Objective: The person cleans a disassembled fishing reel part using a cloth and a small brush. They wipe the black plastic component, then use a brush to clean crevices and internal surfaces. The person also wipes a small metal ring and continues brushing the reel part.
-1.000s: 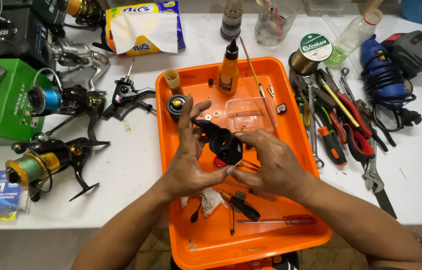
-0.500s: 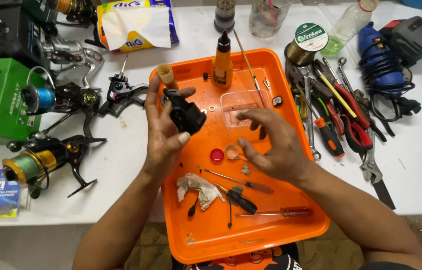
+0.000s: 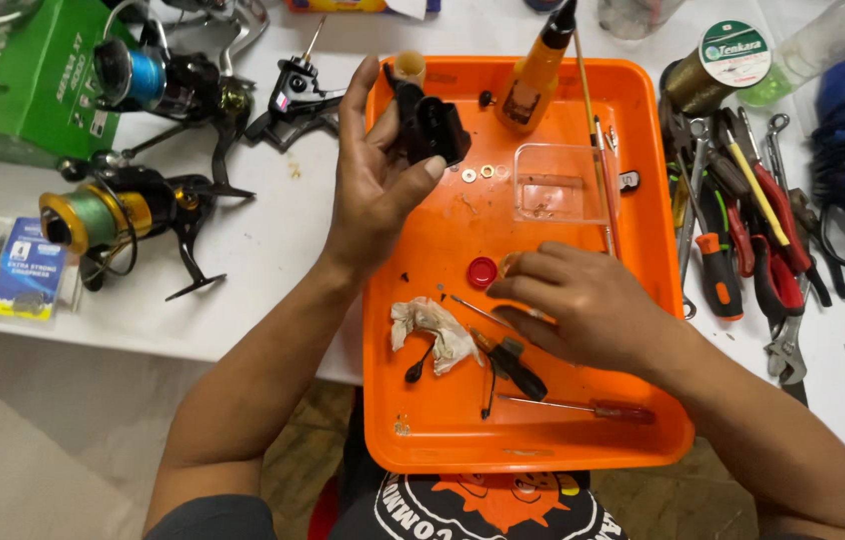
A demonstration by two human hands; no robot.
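I saw the left hand (image 3: 375,175) up at about 11 o'clock over the orange tray (image 3: 643,400). Its fingers were bent part way around a black reel body (image 3: 425,125), with the thumb pressing the near side, so the hand held it up above the tray's far left corner. The right hand (image 3: 583,305) lay low at about 4 o'clock from the reel body, well apart from it. Its fingers were curled down toward the tray floor, and I could not tell if they had hold of anything. A small red cap (image 3: 483,271) sat just beside those fingertips, at 9 o'clock from them. A crumpled rag (image 3: 433,330) lay near it, at about 7 o'clock. A clear plastic box (image 3: 555,182) sat at 12 o'clock from the right hand. An orange bottle (image 3: 535,68) stood at the tray's far edge. Fishing reels (image 3: 123,215) lay on the white table (image 3: 263,280) at 9 o'clock.
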